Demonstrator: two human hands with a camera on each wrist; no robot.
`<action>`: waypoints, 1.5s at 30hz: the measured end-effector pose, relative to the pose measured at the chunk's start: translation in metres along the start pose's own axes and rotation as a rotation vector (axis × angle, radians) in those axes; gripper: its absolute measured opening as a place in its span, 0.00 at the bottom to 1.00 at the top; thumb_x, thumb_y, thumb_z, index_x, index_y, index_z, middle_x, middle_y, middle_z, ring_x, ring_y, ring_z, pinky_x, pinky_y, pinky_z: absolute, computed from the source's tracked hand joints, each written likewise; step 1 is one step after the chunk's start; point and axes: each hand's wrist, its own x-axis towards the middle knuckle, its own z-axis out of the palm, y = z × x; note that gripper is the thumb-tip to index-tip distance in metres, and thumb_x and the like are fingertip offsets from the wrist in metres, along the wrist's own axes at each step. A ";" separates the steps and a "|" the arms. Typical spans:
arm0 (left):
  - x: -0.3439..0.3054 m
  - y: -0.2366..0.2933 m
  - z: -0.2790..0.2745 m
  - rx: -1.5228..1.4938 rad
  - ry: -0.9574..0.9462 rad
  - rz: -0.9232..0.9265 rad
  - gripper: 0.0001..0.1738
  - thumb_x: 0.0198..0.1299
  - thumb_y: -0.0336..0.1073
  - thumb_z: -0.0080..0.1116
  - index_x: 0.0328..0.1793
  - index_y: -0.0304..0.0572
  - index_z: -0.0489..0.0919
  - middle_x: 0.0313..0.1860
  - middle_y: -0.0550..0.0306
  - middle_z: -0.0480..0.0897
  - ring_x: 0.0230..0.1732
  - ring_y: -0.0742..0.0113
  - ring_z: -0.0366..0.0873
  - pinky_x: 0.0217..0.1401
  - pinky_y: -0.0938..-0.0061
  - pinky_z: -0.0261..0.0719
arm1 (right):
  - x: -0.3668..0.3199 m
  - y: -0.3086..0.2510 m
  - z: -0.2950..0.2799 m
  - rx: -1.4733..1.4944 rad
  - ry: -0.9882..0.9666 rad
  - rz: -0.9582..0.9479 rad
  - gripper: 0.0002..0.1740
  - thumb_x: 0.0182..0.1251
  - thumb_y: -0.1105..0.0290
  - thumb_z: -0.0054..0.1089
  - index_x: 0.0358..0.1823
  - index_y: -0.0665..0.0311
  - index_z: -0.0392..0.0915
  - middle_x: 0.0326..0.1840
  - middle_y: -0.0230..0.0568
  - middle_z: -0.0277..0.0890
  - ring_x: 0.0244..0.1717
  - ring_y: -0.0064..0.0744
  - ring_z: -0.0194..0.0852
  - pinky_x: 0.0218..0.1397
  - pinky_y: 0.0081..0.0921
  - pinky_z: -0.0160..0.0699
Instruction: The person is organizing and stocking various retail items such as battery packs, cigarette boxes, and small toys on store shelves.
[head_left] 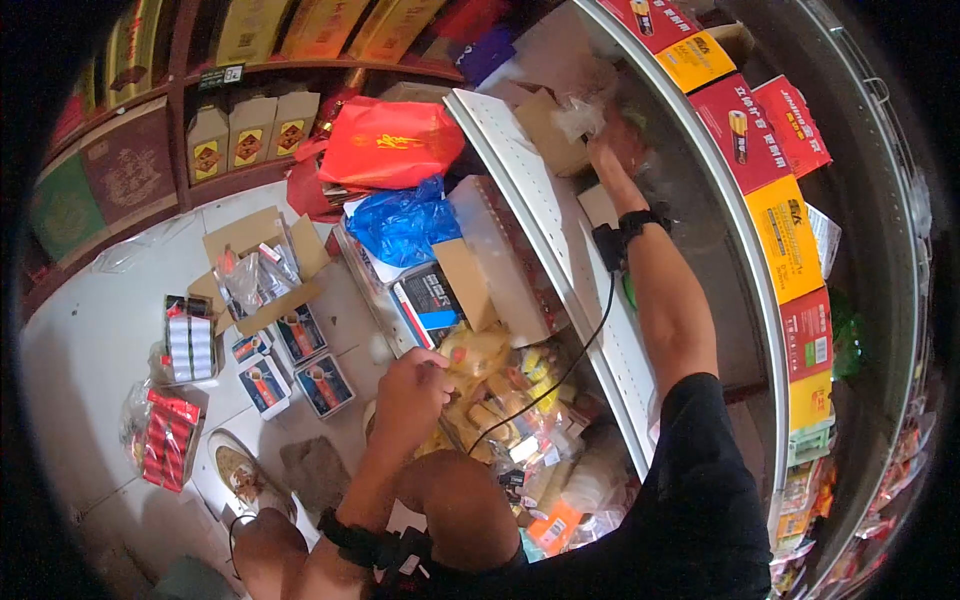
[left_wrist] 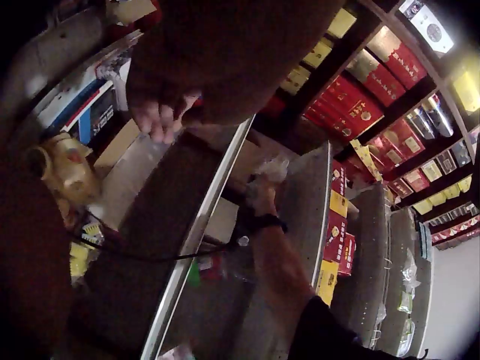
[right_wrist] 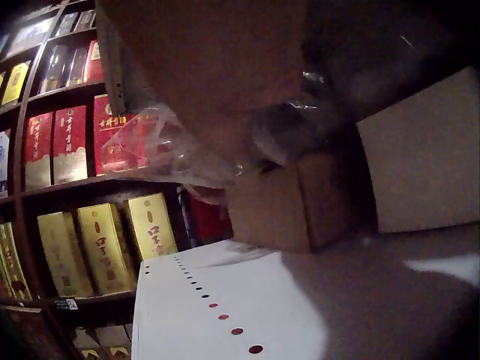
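Observation:
My right hand (head_left: 620, 145) reaches deep into the white perforated shelf (head_left: 545, 215) and grips a crumpled clear plastic bag (head_left: 580, 118). Part of the plastic spreads out past the fingers in the right wrist view, over a brown cardboard box (right_wrist: 268, 210) standing on the shelf. The hand itself is dark and hides part of the bag there. My left hand (head_left: 410, 393) hangs loosely curled with nothing in it, above the floor pile beside the shelf. Nearest to it is a yellowish plastic bag (head_left: 475, 352).
A pale carton (right_wrist: 424, 150) stands beside the brown box. Red and yellow battery boxes (head_left: 785, 240) line the shelf edge at right. On the floor are an open carton (head_left: 290, 297) of small packs, a blue bag (head_left: 400, 225) and a red bag (head_left: 390, 145). A black cable (head_left: 560, 375) hangs across the shelf front.

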 end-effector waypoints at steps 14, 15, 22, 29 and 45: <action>-0.016 0.018 0.001 0.011 -0.007 0.047 0.06 0.65 0.30 0.54 0.43 0.36 0.80 0.25 0.52 0.84 0.26 0.69 0.82 0.31 0.74 0.78 | 0.005 0.074 0.023 0.709 0.250 0.204 0.35 0.67 0.55 0.60 0.73 0.57 0.64 0.73 0.50 0.65 0.72 0.49 0.64 0.72 0.49 0.66; -0.015 0.014 0.001 0.013 -0.003 0.072 0.06 0.65 0.30 0.55 0.43 0.36 0.80 0.25 0.52 0.84 0.26 0.68 0.82 0.31 0.74 0.78 | 0.011 0.084 0.028 0.743 0.277 0.145 0.35 0.67 0.57 0.61 0.73 0.60 0.63 0.73 0.52 0.64 0.72 0.50 0.64 0.72 0.48 0.66; -0.014 0.012 0.000 0.039 -0.059 0.087 0.08 0.68 0.31 0.50 0.47 0.39 0.79 0.30 0.54 0.83 0.29 0.71 0.81 0.29 0.76 0.79 | -0.025 0.062 -0.013 0.572 0.225 0.289 0.31 0.71 0.56 0.57 0.70 0.64 0.67 0.71 0.48 0.68 0.69 0.45 0.67 0.73 0.41 0.67; -0.008 0.021 -0.010 0.019 -0.015 0.127 0.08 0.68 0.30 0.51 0.48 0.40 0.80 0.30 0.55 0.83 0.30 0.72 0.81 0.31 0.76 0.79 | -0.051 0.090 0.017 0.903 0.458 -0.109 0.22 0.64 0.67 0.64 0.56 0.69 0.75 0.59 0.50 0.76 0.55 0.42 0.76 0.56 0.40 0.73; 0.008 0.038 -0.004 -0.249 -0.095 0.096 0.21 0.69 0.37 0.57 0.65 0.41 0.71 0.49 0.49 0.81 0.49 0.63 0.82 0.46 0.69 0.82 | -0.114 0.075 -0.019 1.192 0.577 -0.086 0.22 0.61 0.76 0.61 0.57 0.69 0.73 0.51 0.41 0.76 0.54 0.37 0.74 0.60 0.32 0.71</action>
